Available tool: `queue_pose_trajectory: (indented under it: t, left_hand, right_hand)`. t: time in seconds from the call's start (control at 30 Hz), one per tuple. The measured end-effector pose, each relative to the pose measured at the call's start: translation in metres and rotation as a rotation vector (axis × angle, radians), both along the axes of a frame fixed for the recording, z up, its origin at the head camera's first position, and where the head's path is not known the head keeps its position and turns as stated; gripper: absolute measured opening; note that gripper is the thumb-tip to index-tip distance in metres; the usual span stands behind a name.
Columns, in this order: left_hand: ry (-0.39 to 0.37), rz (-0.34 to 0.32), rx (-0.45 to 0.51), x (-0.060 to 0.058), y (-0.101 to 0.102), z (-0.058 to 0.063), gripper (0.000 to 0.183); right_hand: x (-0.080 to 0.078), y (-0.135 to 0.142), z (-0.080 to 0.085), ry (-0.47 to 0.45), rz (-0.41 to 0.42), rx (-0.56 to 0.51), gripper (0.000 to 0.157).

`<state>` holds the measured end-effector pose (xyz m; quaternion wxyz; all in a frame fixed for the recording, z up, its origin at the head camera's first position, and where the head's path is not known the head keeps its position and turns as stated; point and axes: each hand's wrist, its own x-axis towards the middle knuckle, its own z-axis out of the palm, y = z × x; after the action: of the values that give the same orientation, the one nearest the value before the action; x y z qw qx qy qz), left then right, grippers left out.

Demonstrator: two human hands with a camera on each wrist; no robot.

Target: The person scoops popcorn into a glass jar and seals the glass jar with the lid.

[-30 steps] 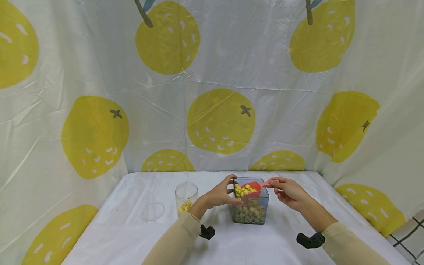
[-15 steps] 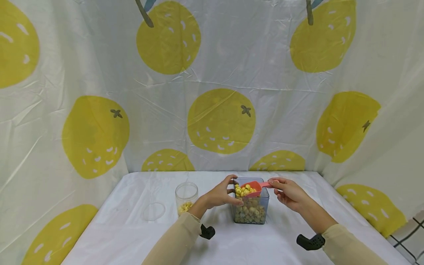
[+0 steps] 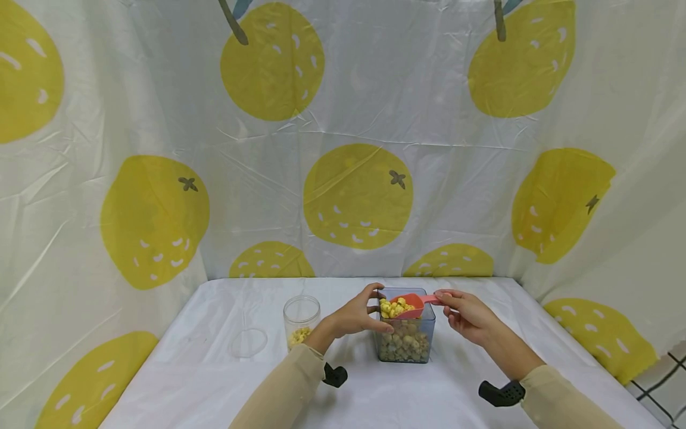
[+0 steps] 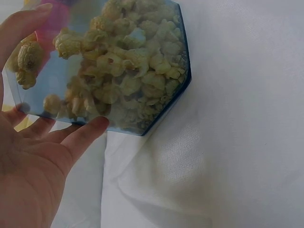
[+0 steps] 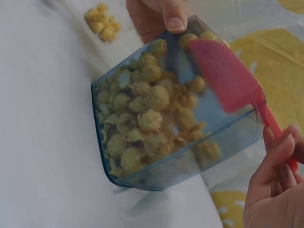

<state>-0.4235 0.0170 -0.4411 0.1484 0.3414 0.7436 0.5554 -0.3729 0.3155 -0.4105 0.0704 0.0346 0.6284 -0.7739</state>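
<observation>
Blue container (image 3: 429, 326): stood upright on the white cloth (image 3: 455, 381), part-filled with popcorn (image 3: 403, 347).
Left hand (image 3: 354, 317): wrapped round its left side, so it is presumably steadied.
Red scoop (image 3: 412, 302): held loaded inside the container's mouth, about level, likely so nothing is spilled.
Right hand (image 3: 468, 313): pinched on the scoop's handle, just outside the rim.
Clear jar (image 3: 302, 311): set to the left, partly hidden by a sleeve (image 3: 286, 387).

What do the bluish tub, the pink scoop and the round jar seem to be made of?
Bluish tub: probably hard plastic, smooth, with tinted see-through walls and crisp edges. Pink scoop: likely smooth plastic, judging by its even colour. Round jar: clear, shiny at the rim; glass or plastic, I can't tell.
</observation>
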Motion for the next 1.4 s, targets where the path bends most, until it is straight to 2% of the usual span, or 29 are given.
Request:
queue_pose_trajectory:
  t: [0.3,0.73,0.97,1.2,1.4]
  left_hand:
    - [-0.004,0.004,-0.002,0.0004,0.0005,0.0021,0.092]
    - [-0.001,0.012,-0.019,-0.0016,0.0008,0.0026,0.092]
    - [-0.001,0.023,-0.028,0.0002,0.0009,0.0037,0.093]
    - [0.005,0.018,-0.034,0.0005,-0.0001,0.0042,0.094]
    - [0.001,0.013,-0.047,0.002,-0.0013,0.0066,0.097]
  right_hand:
    - [-0.0001,0.0007,-0.0028,-0.025,-0.021,-0.031,0.011]
    - [-0.0004,0.0069,-0.0038,-0.054,-0.025,-0.161,0.012]
    - [0.001,0.0073,-0.0035,-0.06,-0.026,-0.173,0.012]
    - [0.0019,0.0079,-0.0015,-0.029,-0.007,-0.161,0.018]
    - [0.0022,0.009,0.0035,-0.031,-0.029,-0.14,0.012]
